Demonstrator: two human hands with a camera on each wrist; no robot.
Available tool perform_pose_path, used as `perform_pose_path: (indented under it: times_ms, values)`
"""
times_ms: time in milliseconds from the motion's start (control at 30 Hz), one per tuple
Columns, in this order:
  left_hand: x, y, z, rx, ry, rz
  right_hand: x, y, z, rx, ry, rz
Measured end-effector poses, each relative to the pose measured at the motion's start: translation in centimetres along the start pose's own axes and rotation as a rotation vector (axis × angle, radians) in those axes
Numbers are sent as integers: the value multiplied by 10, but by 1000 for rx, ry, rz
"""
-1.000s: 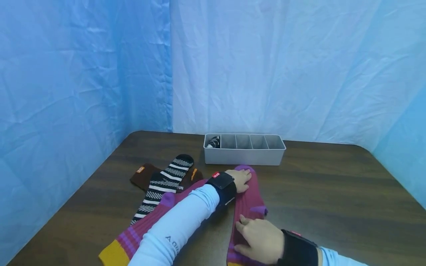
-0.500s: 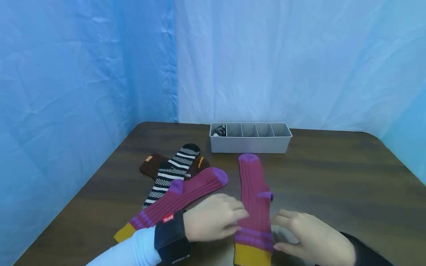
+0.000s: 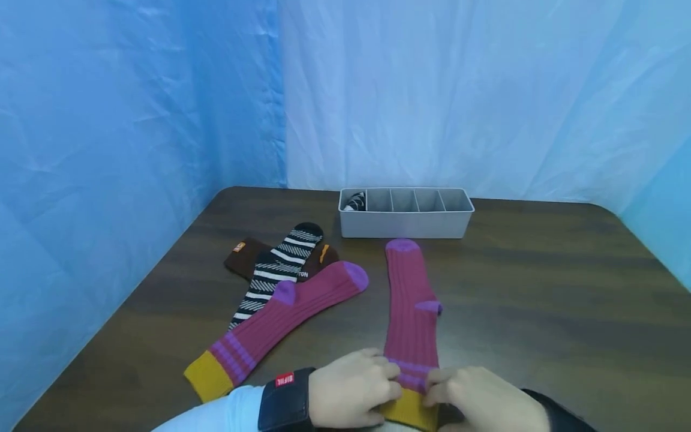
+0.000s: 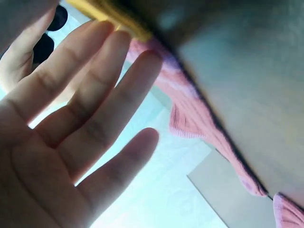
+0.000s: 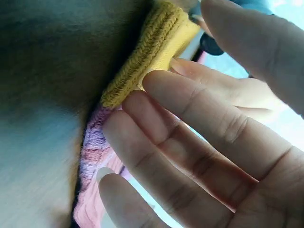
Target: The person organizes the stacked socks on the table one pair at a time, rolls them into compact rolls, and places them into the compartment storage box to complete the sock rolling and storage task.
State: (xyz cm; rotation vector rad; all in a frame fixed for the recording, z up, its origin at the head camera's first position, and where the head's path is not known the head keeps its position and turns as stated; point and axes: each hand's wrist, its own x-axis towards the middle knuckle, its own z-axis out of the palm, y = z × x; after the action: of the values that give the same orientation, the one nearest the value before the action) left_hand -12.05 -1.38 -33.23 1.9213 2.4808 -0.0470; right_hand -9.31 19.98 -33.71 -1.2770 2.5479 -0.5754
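Observation:
A plum-coloured sock (image 3: pixel 411 324) with purple toe, heel and stripes lies flat, toe away from me. Its yellow cuff (image 5: pixel 145 59) is between my two hands. My left hand (image 3: pixel 353 389) is at the cuff's left edge; in the left wrist view its fingers are extended and spread, the tips by the sock. On the other edge, my right hand (image 3: pixel 480 396) has its fingertips against the cuff and stripes. The right wrist view shows those fingers loosely bent, thumb apart. A matching sock (image 3: pixel 294 312) lies slantwise to the left.
A black-and-white striped sock (image 3: pixel 278 267) lies under the slanted plum sock and across brown socks (image 3: pixel 244 257). At the back of the dark wooden table (image 3: pixel 540 288) stands a grey divided box (image 3: pixel 405 225), a black-and-white sock (image 3: pixel 356 201) in its leftmost compartment. Blue curtains surround the table.
My left hand has left the toe of the right-hand plum sock and come back to its cuff. My right hand has lifted off the sock, then come in against the cuff's right edge.

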Motion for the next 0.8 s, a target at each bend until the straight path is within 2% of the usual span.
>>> perform_pose_path:
  times_ms: [133, 233, 367, 467, 567, 667, 800]
  values:
    - [1, 6, 1, 91, 124, 26, -1, -3, -3, -52, -10, 28]
    - [2, 12, 0, 101, 160, 33, -3, -6, -4, -79, 3, 63]
    - [3, 15, 0, -5, 135, 1, -5, -7, 1, -137, 50, 85]
    - [3, 14, -1, -84, 143, -30, -6, -6, 3, -153, 68, 65]
    - [0, 12, -4, -153, 121, -49, -8, -4, 1, -93, 57, 12]
    - [-5, 9, -9, -237, 58, -58, -8, -4, -2, 2, 33, -59]
    - [-8, 7, -13, -261, -5, -28, -4, -4, -3, 8, 34, -178]
